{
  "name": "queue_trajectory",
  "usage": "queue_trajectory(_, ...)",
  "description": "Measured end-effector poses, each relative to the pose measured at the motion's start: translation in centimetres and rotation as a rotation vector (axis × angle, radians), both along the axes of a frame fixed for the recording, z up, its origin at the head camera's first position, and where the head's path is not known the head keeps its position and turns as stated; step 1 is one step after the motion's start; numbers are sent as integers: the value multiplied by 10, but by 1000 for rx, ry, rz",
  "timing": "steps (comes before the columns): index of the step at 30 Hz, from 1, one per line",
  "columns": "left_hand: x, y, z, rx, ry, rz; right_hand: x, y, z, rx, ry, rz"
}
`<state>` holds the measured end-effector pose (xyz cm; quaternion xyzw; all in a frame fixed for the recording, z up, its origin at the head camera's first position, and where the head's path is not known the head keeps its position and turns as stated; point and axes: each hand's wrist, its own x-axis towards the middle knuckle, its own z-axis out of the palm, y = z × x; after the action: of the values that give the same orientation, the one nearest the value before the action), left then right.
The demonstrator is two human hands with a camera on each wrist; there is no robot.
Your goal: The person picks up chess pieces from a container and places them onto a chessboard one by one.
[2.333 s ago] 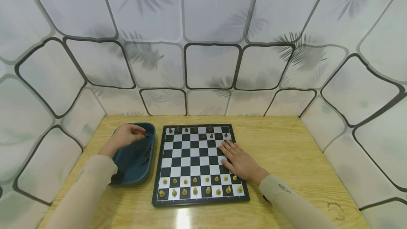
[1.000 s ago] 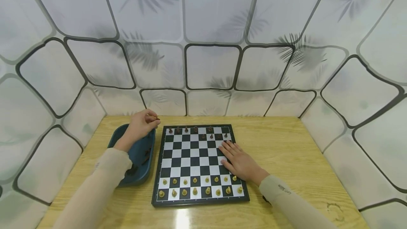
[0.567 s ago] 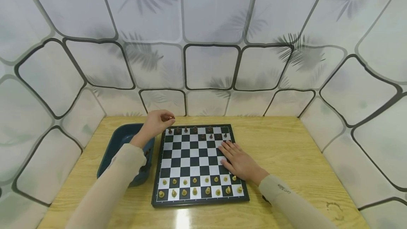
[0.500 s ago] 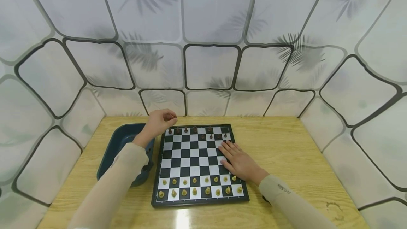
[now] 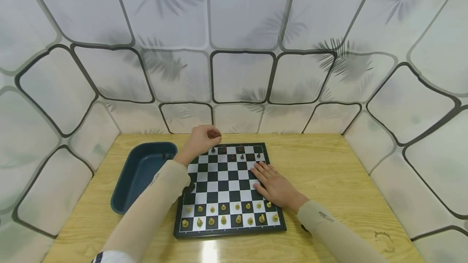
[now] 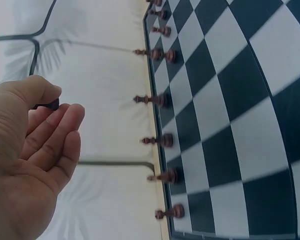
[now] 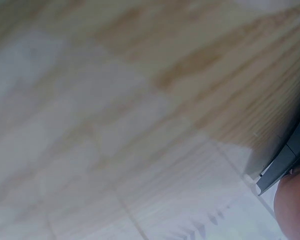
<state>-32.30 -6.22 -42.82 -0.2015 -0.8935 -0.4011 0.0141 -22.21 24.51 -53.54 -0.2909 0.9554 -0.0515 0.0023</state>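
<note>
A chessboard (image 5: 223, 186) lies on the table. My left hand (image 5: 201, 140) is above its far left part, thumb and fingertips pinching a dark chess piece (image 6: 53, 104); only the piece's dark end shows in the left wrist view. Along the far edge stand brown chess pieces, among them a brown piece (image 6: 152, 100) near the row's middle. Several brown pawns stand in front of them at the right. Yellow pieces, such as a yellow pawn (image 5: 224, 207), fill the two near rows. My right hand (image 5: 276, 184) rests flat with straight fingers on the board's right edge.
Left of the board, a dark blue tray (image 5: 140, 171) holds a few dark pieces (image 5: 166, 156) at its far right corner; my left forearm hides its near right side. A patterned curtain (image 5: 241, 78) hangs behind the wooden table (image 5: 310, 153).
From the tray my left hand has risen with a dark piece and moved right, over the board's far left part. The tray sits farther left than at first. My right hand has stayed put.
</note>
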Motion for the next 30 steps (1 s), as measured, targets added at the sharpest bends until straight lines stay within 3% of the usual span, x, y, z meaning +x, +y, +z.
queue_trajectory(8,-10,33,-4,-86,2,-92,-2,1,-1,1,4,2)
queue_trajectory(22,-15,84,-10,-76,-6,-205,0,2,0,-25,-5,17)
queue_trajectory(30,-17,106,-16,-89,27,-187,0,3,-1,-36,-3,27)
